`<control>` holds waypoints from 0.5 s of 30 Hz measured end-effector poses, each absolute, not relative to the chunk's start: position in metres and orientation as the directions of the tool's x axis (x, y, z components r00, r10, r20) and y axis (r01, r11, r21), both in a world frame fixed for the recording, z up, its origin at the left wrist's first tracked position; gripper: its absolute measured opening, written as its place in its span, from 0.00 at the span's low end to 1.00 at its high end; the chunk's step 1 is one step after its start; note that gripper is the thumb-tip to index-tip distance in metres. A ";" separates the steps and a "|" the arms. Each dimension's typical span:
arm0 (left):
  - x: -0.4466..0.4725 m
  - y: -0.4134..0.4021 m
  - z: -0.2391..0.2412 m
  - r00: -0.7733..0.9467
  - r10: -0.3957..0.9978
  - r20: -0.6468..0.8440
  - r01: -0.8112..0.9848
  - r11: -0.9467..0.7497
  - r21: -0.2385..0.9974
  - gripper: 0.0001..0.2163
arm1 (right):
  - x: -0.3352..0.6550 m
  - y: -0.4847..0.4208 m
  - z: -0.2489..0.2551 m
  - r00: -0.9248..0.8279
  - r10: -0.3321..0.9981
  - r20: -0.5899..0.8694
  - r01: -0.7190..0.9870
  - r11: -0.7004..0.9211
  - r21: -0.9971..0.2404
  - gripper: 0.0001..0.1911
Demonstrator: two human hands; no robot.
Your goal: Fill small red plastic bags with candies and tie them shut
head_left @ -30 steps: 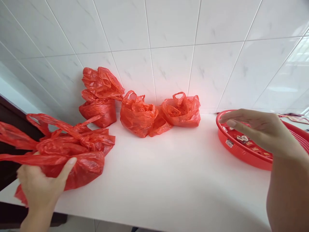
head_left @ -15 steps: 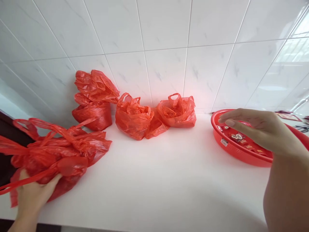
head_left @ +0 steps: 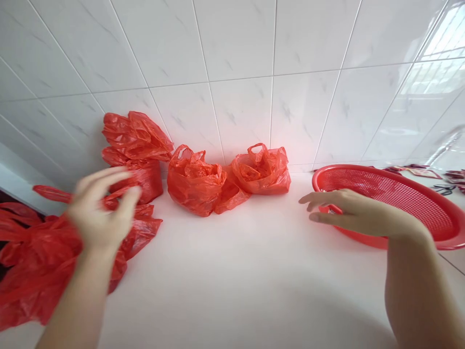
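My left hand is raised over the near-left pile of red plastic bags. It is slightly blurred, with thumb and curved fingers apart and nothing between them. I cannot tell whether it still touches a bag handle behind it. On the right, my right hand hovers at the near-left side of a red mesh basket, fingers stretched out and holding nothing. That hand hides part of the basket's rim and the things lying inside at that end.
Along the tiled wall stand more filled red bags: a tall crumpled one, a round one and another. Scissors and small red packets lie beyond the basket on the white counter.
My left hand has let go of the near-left bags and risen to the right. My right hand has moved left and a little lower, toward the basket's near-left edge. The view has shifted slightly right.
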State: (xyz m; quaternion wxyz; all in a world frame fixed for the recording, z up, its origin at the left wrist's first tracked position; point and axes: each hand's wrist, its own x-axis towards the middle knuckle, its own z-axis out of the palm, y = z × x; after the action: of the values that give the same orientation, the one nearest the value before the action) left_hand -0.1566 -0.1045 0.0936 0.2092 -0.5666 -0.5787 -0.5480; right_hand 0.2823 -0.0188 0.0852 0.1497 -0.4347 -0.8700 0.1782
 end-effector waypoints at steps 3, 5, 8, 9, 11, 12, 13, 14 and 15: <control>-0.106 -0.013 0.091 0.044 0.672 0.739 0.821 -0.445 0.356 0.09 | 0.268 -0.018 0.079 -0.604 0.797 -0.014 0.735 0.549 -0.398 0.22; -0.065 0.042 0.090 0.121 0.798 0.590 0.806 -0.426 0.411 0.10 | 0.261 -0.020 0.079 -0.581 0.804 -0.129 0.774 0.496 -0.395 0.26; -0.013 0.105 0.088 0.025 0.948 0.316 0.841 -0.191 0.507 0.18 | 0.256 -0.023 0.084 -0.529 0.804 -0.272 0.827 0.417 -0.376 0.30; -0.001 0.121 0.087 -0.002 0.957 0.291 0.844 -0.154 0.513 0.20 | 0.256 -0.023 0.086 -0.522 0.802 -0.289 0.834 0.410 -0.370 0.31; 0.014 0.147 0.082 -0.073 0.965 0.251 0.838 -0.077 0.540 0.19 | 0.259 -0.023 0.087 -0.517 0.807 -0.285 0.837 0.407 -0.366 0.31; 0.017 0.156 0.080 -0.100 0.966 0.237 0.828 -0.051 0.559 0.15 | 0.261 -0.022 0.087 -0.511 0.813 -0.277 0.839 0.403 -0.366 0.31; 0.019 0.164 0.078 -0.127 0.966 0.226 0.813 -0.029 0.581 0.11 | 0.262 -0.021 0.087 -0.505 0.820 -0.270 0.841 0.397 -0.367 0.30; 0.019 0.171 0.076 -0.150 0.964 0.222 0.795 -0.016 0.607 0.06 | 0.263 -0.020 0.086 -0.497 0.827 -0.262 0.845 0.392 -0.364 0.30; 0.018 0.176 0.076 -0.172 0.959 0.225 0.772 -0.011 0.636 0.03 | 0.263 -0.019 0.084 -0.491 0.833 -0.256 0.848 0.389 -0.360 0.29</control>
State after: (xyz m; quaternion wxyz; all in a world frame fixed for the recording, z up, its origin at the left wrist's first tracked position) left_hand 0.0184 0.1764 0.0764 -0.1406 -0.6280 -0.6890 -0.3333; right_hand 0.2631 -0.0187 0.0845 -0.0170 -0.5042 -0.8333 0.2262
